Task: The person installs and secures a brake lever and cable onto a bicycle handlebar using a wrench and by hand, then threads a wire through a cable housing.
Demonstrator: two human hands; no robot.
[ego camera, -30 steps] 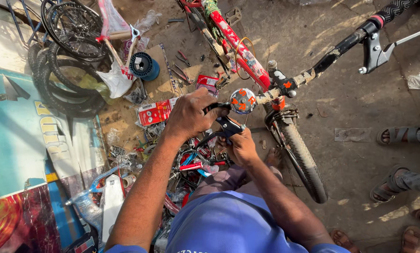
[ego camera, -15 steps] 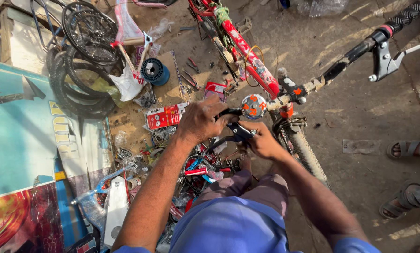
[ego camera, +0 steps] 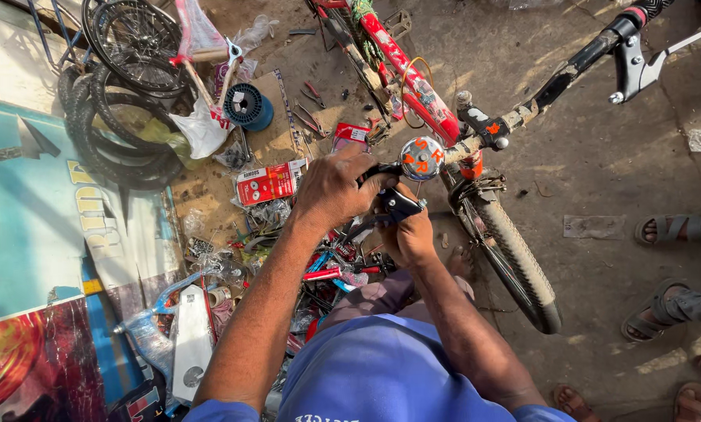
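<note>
The left hand (ego camera: pixel 336 187) is closed over the near end of the handlebar (ego camera: pixel 522 109) of a red bicycle (ego camera: pixel 413 86), its grip wrapped round the bar just beside the round bell (ego camera: pixel 421 158); the right hand (ego camera: pixel 411 234) sits just below, fingers closed on a black brake lever (ego camera: pixel 399 203) held up against that same bar end. Whether the lever's clamp is already round the bar I cannot tell — the hands cover the joint.

At the far end of the bar a silver brake lever (ego camera: pixel 647 59) is already mounted and the bell sits in place, so the fitting looks partly done; by my judgement, the near lever is not yet seated and fastened, and no cable can be seen running to it.

The front wheel (ego camera: pixel 514 262) rests on the dirt ground (ego camera: pixel 600 156); to the left lie stacked tyres (ego camera: pixel 108 148), a blue wire spool (ego camera: pixel 247 105), red packets (ego camera: pixel 268 181) and scattered tools (ego camera: pixel 311 98); another person's sandalled feet (ego camera: pixel 671 305) stand at the right, well apart.
</note>
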